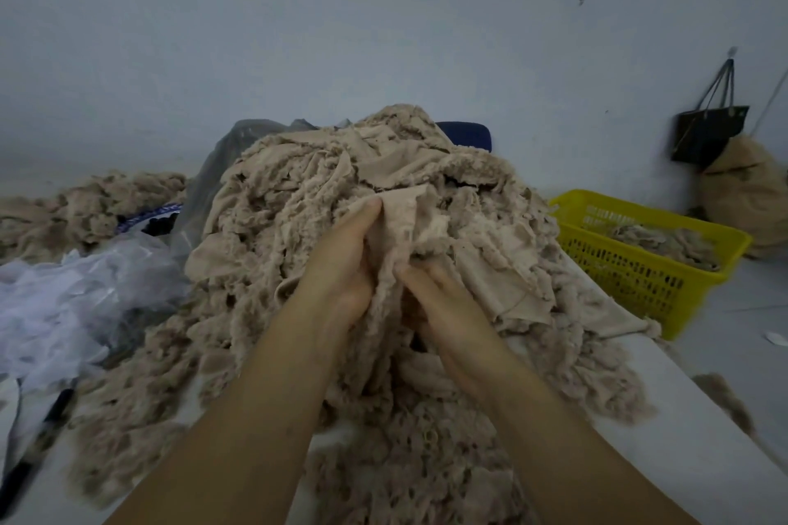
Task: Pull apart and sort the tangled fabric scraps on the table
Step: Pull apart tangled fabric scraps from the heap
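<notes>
Field note, head view. The tangled scraps (pixel 298 226) sit as 1 big beige heap in the middle of the table (pixel 703 439), spilling toward me and over the right edge. Both hands are in the crown of the heap. The left hand (pixel 341 269) is clenched on a smoother flat piece (pixel 409 217), fingertips pinching its top fold. The right hand (pixel 447 307) is just below and beside it, thumb on top and fingers sunk into the frayed tangle under that piece. They look curled round a bunch of it, though the tips are hidden. My read on handling: the stuff is light, limp and clingy. The ragged, lacy edges will snag on each other, so a piece should not lift clean but drag neighbours along. It is not fragile in bulk, though thin fringes may tear under a sharp tug. Best hold is on the solid woven body of the flat piece, near a fold, not on the fringe, with the other hand pinning the mass down close to the pull. A yellow basket (pixel 631 273) with some scraps already in it stands right of the heap, likely 1 sorting bin. A clear plastic bag (pixel 64 294) lies to the left, and a second beige heap (pixel 85 205) sits behind it.
</notes>
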A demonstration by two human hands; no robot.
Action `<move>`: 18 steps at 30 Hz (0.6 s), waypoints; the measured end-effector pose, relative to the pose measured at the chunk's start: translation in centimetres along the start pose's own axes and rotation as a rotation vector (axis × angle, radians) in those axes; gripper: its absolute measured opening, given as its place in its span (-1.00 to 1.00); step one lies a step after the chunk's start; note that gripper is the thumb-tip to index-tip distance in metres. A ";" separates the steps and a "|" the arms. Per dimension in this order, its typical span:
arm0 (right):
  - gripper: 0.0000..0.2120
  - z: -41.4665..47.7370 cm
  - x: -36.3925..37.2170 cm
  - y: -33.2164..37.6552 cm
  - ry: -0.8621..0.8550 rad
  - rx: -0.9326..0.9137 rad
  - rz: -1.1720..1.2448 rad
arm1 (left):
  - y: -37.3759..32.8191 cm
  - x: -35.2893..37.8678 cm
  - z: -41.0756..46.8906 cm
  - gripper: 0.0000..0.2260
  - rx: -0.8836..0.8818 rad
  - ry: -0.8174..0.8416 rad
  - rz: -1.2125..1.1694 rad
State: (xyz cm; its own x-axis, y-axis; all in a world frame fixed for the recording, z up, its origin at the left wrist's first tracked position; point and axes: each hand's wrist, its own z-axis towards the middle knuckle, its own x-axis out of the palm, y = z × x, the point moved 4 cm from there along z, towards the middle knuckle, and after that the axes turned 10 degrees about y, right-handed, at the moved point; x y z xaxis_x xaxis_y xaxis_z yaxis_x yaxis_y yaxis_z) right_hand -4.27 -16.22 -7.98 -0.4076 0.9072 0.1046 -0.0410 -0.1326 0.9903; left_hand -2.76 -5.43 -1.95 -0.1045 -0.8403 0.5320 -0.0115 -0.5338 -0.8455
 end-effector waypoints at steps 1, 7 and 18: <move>-0.61 0.0 0.1 -0.3 0.032 0.033 -0.016 | -0.5 -0.1 0.2 -0.83 0.009 -0.010 -0.005; -0.81 0.3 0.6 -1.5 0.101 0.096 -0.032 | -2.4 -0.1 1.1 -0.73 -0.002 0.058 -0.307; -0.85 0.8 -3.4 2.5 -0.079 -0.087 -0.180 | -0.5 -0.8 -1.0 -0.72 -0.079 0.356 1.138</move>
State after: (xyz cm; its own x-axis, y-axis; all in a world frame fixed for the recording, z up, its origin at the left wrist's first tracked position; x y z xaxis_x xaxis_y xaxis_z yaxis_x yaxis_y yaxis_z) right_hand -2.23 -19.30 -5.78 -0.3141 0.9473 -0.0633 -0.1872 0.0036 0.9823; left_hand -3.71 -4.39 -2.05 -0.3638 -0.7471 -0.5564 0.2067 0.5177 -0.8302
